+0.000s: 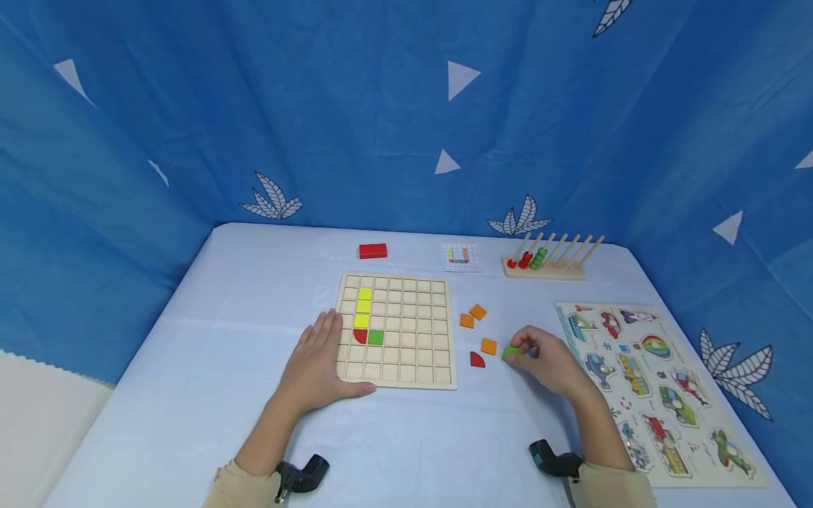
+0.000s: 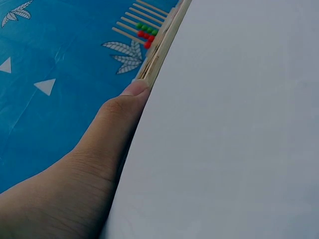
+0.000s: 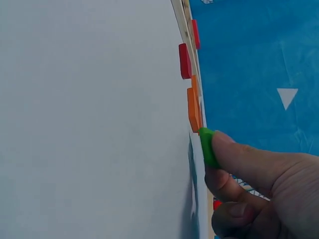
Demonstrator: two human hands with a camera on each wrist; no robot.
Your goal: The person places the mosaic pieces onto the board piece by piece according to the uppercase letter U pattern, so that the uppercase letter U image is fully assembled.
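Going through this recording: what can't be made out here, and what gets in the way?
- Green tile: the right hand covers part of it in the head and right wrist views.
- Grid board: the left hand hides part of its left edge in the head view.
- Picture puzzle: the right forearm blocks part of its left side, head view.
- Pattern card: fine details too small, head view.

Behind the white surface (image 1: 209, 317) and at both its sides, closed in by blue cloth (image 1: 375, 106), printed with pale triangles (image 1: 460, 79) and outlined leaves (image 1: 270, 199).
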